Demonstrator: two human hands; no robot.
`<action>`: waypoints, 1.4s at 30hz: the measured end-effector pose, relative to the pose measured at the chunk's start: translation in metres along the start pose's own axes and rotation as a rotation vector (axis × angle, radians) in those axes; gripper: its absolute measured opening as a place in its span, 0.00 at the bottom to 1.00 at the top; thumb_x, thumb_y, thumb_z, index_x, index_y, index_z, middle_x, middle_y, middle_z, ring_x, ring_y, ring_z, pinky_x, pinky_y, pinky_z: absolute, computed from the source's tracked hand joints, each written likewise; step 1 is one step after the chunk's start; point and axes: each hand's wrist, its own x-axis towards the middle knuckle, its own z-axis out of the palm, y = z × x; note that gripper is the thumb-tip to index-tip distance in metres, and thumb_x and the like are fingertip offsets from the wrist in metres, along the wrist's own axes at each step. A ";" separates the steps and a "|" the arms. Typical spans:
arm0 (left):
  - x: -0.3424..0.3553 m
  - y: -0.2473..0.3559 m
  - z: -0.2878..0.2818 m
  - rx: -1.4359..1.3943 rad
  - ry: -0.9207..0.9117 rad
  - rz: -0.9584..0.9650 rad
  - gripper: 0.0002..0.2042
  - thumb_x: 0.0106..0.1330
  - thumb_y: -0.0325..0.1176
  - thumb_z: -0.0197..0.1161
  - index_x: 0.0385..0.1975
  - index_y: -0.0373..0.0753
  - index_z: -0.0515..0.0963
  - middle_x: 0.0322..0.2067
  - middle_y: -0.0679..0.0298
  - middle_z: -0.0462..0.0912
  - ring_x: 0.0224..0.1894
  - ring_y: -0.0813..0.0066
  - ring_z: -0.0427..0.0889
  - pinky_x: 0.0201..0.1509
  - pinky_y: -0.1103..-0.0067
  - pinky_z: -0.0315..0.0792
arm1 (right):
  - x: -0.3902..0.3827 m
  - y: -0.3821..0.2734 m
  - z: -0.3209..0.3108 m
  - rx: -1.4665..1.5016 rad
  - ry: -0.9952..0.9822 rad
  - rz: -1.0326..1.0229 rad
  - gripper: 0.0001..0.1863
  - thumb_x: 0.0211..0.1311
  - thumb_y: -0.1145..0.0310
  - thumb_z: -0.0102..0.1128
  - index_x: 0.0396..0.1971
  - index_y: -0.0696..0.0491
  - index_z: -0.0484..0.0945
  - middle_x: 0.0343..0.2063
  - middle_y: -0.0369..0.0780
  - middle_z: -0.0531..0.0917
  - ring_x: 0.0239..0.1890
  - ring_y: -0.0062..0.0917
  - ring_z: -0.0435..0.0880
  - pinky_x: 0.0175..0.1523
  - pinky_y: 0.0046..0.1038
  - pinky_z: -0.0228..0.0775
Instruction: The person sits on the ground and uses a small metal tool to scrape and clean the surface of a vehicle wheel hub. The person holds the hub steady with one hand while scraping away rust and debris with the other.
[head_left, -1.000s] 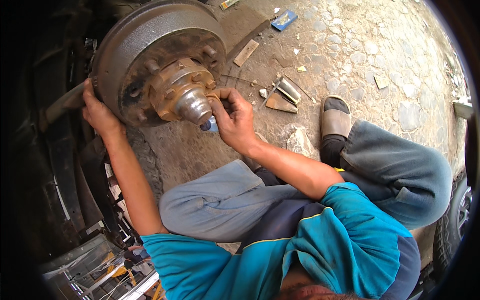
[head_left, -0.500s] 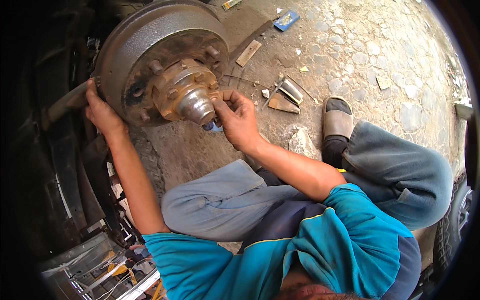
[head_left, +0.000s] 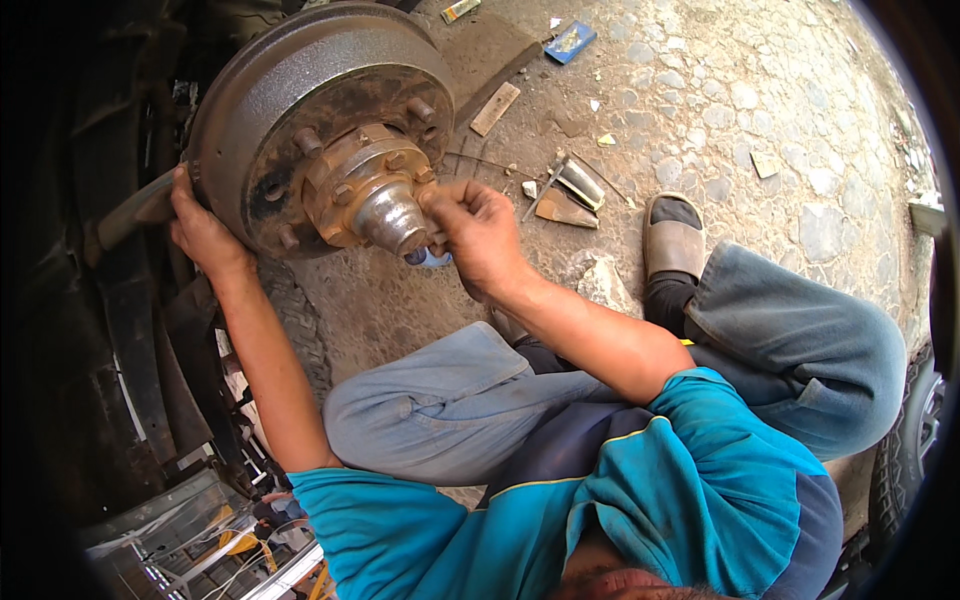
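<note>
A rusty brake drum [head_left: 310,85] with wheel studs is at the upper left. In its middle sits a bolted hub flange [head_left: 325,192] with a bare-metal domed hub cap [head_left: 388,215]. My left hand [head_left: 210,240] grips the drum's left, rear rim; some of its fingers are hidden behind it. Beside the hub cap, at the flange's right edge, my right hand [head_left: 480,235] is closed with thumb and fingers pinched together. Those fingertips are slightly blurred, and whatever they pinch is too small to make out. Something dark and blue [head_left: 430,257] shows just below the cap.
On the ground beyond lie a wood block [head_left: 495,108], a blue box [head_left: 570,42] and several metal and wooden pieces [head_left: 570,200]. Dark vehicle parts [head_left: 130,300] fill the left side. A metal frame with cables [head_left: 220,545] stands lower left, and a tyre [head_left: 900,450] is at right.
My right hand has turned slightly, with its fingers curled in more beside the hub cap. The left hand stays on the drum's rim. The view has shifted a little.
</note>
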 end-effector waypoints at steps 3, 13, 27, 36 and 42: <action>0.000 0.001 0.000 -0.001 0.013 0.036 0.22 0.68 0.42 0.62 0.48 0.25 0.79 0.47 0.57 0.82 0.46 0.70 0.80 0.53 0.74 0.74 | 0.003 -0.002 0.001 0.037 0.003 -0.063 0.12 0.67 0.67 0.62 0.37 0.62 0.77 0.24 0.38 0.81 0.20 0.16 0.77 0.22 0.20 0.69; 0.001 0.003 0.000 0.060 0.014 -0.003 0.21 0.70 0.42 0.59 0.51 0.28 0.78 0.50 0.58 0.80 0.49 0.70 0.81 0.53 0.74 0.76 | 0.003 0.006 -0.002 -0.143 -0.036 -0.161 0.11 0.69 0.67 0.60 0.37 0.61 0.76 0.23 0.37 0.81 0.20 0.15 0.77 0.23 0.19 0.70; 0.001 0.000 0.000 0.058 0.017 -0.005 0.21 0.69 0.42 0.61 0.50 0.28 0.79 0.47 0.59 0.81 0.47 0.70 0.81 0.53 0.74 0.75 | -0.002 0.011 0.002 -0.206 -0.017 -0.290 0.08 0.67 0.73 0.60 0.37 0.63 0.76 0.25 0.38 0.82 0.22 0.15 0.79 0.25 0.19 0.72; 0.001 -0.003 0.001 -0.019 0.009 0.017 0.23 0.68 0.42 0.63 0.49 0.23 0.78 0.47 0.55 0.82 0.46 0.71 0.80 0.53 0.75 0.74 | 0.004 0.013 0.000 -0.190 -0.033 -0.415 0.08 0.67 0.73 0.60 0.39 0.64 0.77 0.27 0.39 0.83 0.25 0.15 0.80 0.26 0.20 0.73; -0.001 0.000 0.003 0.008 0.024 0.020 0.24 0.67 0.43 0.63 0.49 0.23 0.78 0.47 0.56 0.82 0.46 0.71 0.80 0.53 0.75 0.74 | -0.002 0.008 0.003 -0.210 -0.002 -0.394 0.06 0.66 0.75 0.60 0.37 0.63 0.78 0.30 0.41 0.83 0.31 0.18 0.81 0.33 0.21 0.74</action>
